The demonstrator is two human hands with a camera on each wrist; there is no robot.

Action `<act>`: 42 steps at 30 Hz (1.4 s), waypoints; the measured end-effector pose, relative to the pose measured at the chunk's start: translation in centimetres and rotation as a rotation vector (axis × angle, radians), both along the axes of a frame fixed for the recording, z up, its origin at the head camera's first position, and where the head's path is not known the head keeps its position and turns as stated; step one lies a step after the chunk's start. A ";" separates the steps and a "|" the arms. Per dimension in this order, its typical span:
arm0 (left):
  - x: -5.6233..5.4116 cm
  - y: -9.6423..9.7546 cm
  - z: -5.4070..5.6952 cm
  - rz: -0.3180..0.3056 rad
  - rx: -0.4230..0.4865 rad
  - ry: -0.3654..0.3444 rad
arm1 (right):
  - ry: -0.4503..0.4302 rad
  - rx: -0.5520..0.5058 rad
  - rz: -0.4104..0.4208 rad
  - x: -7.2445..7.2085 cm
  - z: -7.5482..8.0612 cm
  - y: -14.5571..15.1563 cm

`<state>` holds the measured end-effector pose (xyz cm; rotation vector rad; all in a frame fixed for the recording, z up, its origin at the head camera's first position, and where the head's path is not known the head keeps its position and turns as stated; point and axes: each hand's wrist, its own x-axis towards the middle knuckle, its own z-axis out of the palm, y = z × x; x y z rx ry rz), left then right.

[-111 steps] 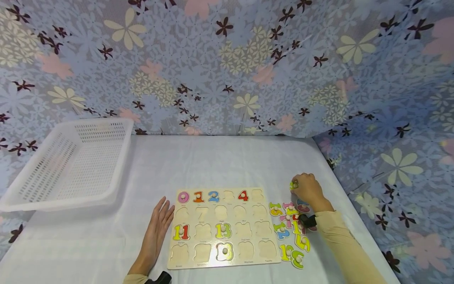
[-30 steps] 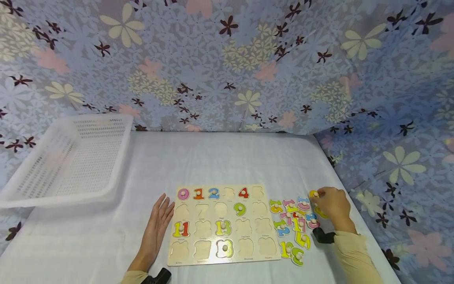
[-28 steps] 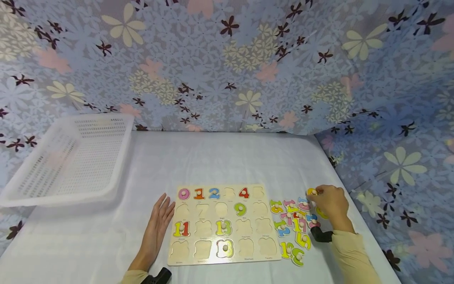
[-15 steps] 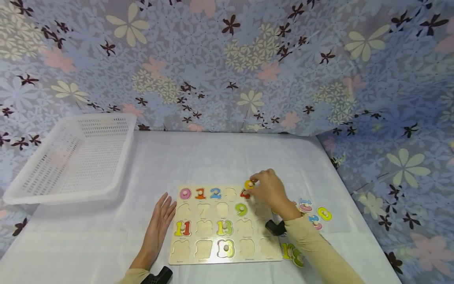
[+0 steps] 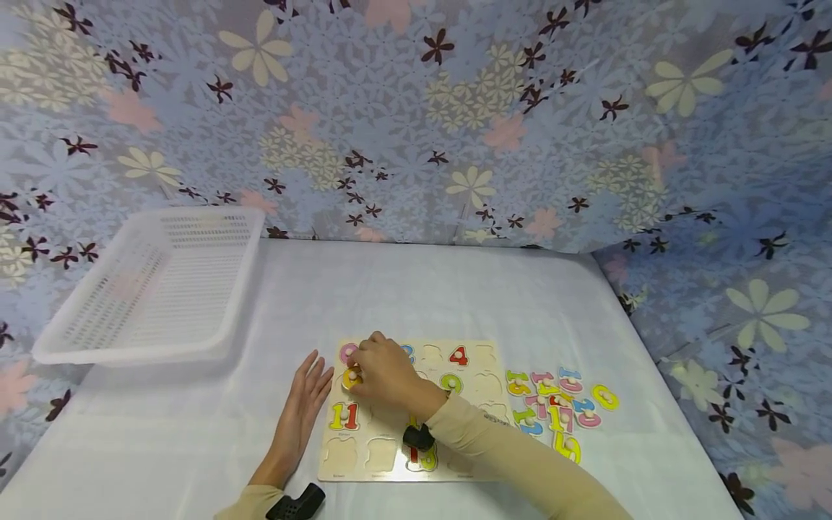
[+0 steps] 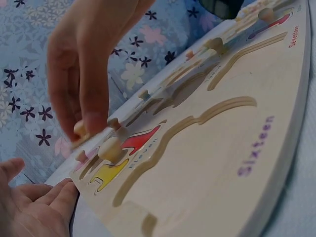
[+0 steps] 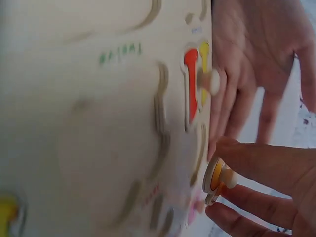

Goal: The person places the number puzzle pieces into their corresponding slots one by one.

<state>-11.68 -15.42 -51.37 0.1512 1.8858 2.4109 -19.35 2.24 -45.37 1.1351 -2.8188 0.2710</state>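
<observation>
1. Right grip (image 5: 385,370): thumb and fingertips pinch an orange-yellow number piece (image 5: 352,377), seemingly by its rim; pale knob (image 7: 229,178) faces the palm. Digit not readable.
2. Position: piece is over the puzzle board (image 5: 360,453), at the left end of the second row, just below the pink 0 piece (image 5: 348,352) in the head view. Wrist views show it tilted, not seated.
3. Left grip (image 5: 304,395): holds nothing; fingers extended along the board's left edge.
4. Loose number pieces (image 5: 565,417) lie on the counter (image 5: 370,289), right of the board.
5. Handling, estimated: light, stiff, probably wood; not fragile. Smooth painted face could slip. Knob looks the surest hold; opposite rim edges also serve.
</observation>
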 end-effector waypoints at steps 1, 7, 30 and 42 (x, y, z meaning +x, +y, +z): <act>0.0 0.1 0.0 -0.003 -0.005 0.001 | -0.005 0.009 0.002 0.1 -0.2 -0.2; -0.2 0.5 0.0 -0.021 -0.020 0.021 | -0.024 0.011 -0.006 0.1 -0.8 -0.6; -0.2 0.0 0.2 -0.017 0.013 0.031 | -0.017 0.082 -0.002 -0.2 -0.7 -0.6; -0.2 -0.1 0.3 -0.004 0.017 0.030 | 0.043 0.082 -0.037 0.1 -1.0 -0.7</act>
